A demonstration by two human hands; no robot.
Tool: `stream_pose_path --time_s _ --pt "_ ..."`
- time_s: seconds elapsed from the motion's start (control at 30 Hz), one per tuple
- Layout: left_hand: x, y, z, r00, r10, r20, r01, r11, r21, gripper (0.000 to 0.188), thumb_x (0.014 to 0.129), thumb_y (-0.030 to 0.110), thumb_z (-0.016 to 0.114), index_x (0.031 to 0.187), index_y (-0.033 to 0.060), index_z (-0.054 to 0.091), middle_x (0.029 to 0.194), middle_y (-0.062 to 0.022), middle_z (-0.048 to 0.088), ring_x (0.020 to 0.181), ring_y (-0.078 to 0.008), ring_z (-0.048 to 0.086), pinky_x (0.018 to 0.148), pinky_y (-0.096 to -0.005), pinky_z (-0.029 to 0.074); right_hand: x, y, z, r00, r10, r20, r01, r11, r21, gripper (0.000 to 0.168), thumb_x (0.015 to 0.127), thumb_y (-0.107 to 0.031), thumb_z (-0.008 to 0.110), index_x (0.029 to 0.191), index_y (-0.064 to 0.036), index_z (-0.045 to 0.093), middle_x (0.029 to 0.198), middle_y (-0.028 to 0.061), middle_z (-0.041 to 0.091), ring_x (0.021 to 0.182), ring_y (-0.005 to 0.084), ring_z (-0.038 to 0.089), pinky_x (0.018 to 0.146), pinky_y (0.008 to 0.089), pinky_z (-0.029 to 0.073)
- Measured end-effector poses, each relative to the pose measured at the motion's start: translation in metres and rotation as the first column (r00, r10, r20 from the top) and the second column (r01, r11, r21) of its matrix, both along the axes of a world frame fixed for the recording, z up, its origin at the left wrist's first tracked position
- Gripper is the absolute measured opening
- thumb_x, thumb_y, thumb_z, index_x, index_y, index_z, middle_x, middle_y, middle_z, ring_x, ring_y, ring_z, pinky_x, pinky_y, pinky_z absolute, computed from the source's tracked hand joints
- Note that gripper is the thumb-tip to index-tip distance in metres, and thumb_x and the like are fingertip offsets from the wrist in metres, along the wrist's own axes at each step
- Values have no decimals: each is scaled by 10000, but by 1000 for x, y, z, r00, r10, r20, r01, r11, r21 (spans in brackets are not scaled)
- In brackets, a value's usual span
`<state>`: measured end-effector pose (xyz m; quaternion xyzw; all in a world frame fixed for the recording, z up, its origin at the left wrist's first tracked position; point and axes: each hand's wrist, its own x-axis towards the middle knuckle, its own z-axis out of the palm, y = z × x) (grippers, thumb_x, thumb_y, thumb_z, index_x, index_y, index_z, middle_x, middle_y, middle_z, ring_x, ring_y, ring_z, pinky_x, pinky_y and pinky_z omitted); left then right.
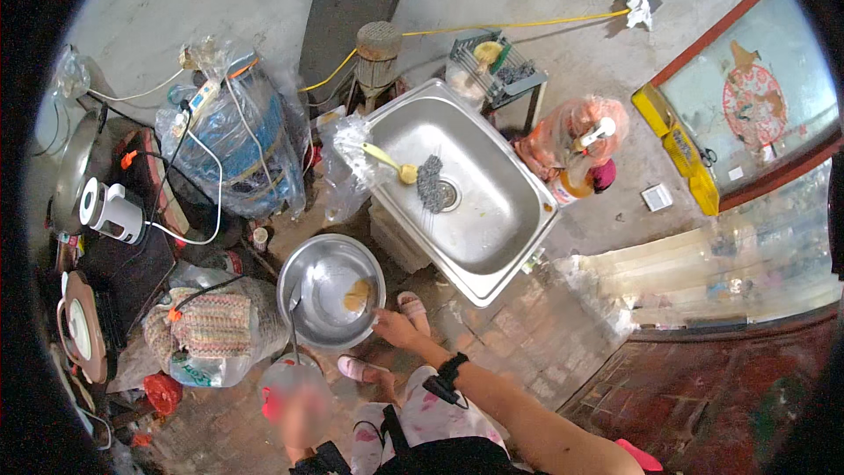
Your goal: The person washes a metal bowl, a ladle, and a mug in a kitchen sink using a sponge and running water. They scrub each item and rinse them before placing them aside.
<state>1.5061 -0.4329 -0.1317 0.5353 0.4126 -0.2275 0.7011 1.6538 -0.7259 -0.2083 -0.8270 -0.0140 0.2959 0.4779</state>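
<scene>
A round stainless steel basin [316, 336] lies before me, with a patch of yellowish-tan material [357, 295] on its inner right side. My right hand [397, 329] is at the basin's lower right rim, fingers curled at the edge. A metal utensil with a long handle [294, 333], perhaps a ladle, crosses the left rim and reaches inside. Its lower end meets a blurred area around my left hand [298, 419]. A pale round thing [277, 373] with a red part is there too. Blur hides the left fingers and their grip.
A steel sink [521, 211] holds a grey mesh scrubber [432, 185] and a yellow-handled brush [389, 159]. Left are a white kettle [122, 211], cords and a knitted cloth [211, 323]. A plastic-wrapped blue barrel [244, 138] stands behind. Right of the sink is a pump bottle [597, 132].
</scene>
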Motion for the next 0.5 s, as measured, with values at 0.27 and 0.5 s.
stream_pose_path --time_s 0.27,0.5 --pt "31 -66 28 923 0 386 -87 974 209 220 849 272 574 831 53 569 823 -69 578 725 -168 561 613 -285 460 7 -133 66 993 -81 81 70 988 135 196 844 -54 535 1022 11 587 809 57 619 709 111 581 632 262 486" --pt "40 -85 28 870 -176 461 -6 930 367 170 867 92 483 1007 25 552 971 -62 564 862 -180 536 755 -301 438 152 -176 93 888 -456 61 447 886 121 272 825 -252 626 784 17 607 593 51 577 498 119 549 479 242 441"
